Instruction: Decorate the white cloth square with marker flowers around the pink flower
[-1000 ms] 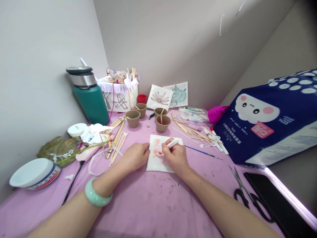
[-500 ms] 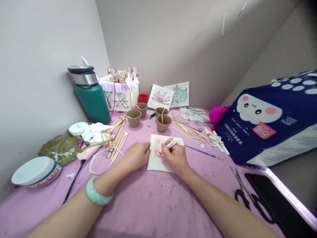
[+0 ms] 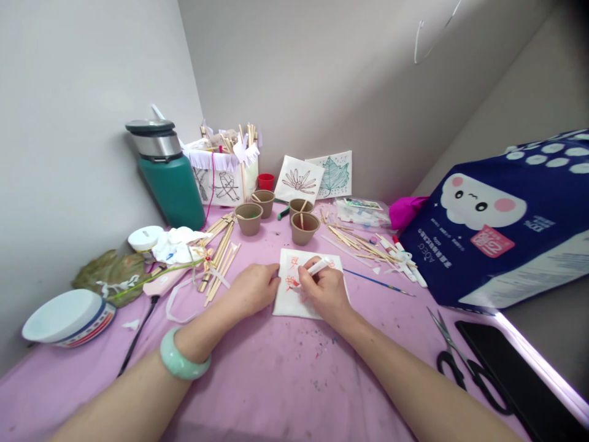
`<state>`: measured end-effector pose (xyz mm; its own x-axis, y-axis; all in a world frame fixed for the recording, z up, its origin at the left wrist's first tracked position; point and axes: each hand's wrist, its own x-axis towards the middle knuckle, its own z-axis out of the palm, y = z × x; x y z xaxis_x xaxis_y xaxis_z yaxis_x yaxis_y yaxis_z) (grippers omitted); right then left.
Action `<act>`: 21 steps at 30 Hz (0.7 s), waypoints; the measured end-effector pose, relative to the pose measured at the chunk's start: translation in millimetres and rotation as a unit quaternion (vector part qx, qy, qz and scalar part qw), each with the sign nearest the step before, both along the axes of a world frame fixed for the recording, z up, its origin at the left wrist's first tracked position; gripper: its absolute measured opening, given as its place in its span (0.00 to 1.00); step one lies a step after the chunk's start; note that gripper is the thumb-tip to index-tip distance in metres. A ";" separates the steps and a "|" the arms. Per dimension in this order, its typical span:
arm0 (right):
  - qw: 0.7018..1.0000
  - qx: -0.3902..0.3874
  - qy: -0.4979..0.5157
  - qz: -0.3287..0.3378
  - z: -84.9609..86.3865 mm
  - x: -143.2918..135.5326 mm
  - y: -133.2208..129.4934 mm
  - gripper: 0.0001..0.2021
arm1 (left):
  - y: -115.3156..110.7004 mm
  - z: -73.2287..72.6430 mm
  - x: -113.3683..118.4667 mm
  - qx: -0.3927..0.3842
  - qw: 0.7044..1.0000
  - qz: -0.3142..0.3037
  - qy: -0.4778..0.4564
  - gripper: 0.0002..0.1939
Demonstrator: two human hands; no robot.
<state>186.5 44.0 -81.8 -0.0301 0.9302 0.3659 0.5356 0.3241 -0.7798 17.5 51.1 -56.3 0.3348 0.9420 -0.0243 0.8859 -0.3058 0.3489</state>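
Observation:
My right hand (image 3: 326, 291) is closed around a white marker pen (image 3: 318, 266), its tip low over a small white canvas panel (image 3: 288, 306). Red-orange flower outlines show on the panel; part of the drawing is hidden under my hand. At the panel's left edge, my left hand (image 3: 254, 287) grips it, with thumb and curled fingers against the rim. A pale green bangle (image 3: 180, 358) circles my left wrist. To the right of the panel lies a thin blue paintbrush (image 3: 380, 282).
Several brown pots (image 3: 304, 230) stand behind the panel. Wooden sticks (image 3: 221, 252) lie left, near a white bowl (image 3: 64, 316) and green bottle (image 3: 170, 190). On the right are capped markers (image 3: 407, 261), scissors (image 3: 460, 362), a black phone (image 3: 515, 374) and a large blue package (image 3: 501, 227).
My right hand and the marker have shifted very slightly left over the panel. My left hand stays at the panel's edge.

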 end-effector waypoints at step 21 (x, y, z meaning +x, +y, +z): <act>1.000 0.012 0.003 -0.019 1.1 1.9 0.5 0.11 | -0.6 1.3 0.8 0.001 1.000 -0.004 0.002 0.15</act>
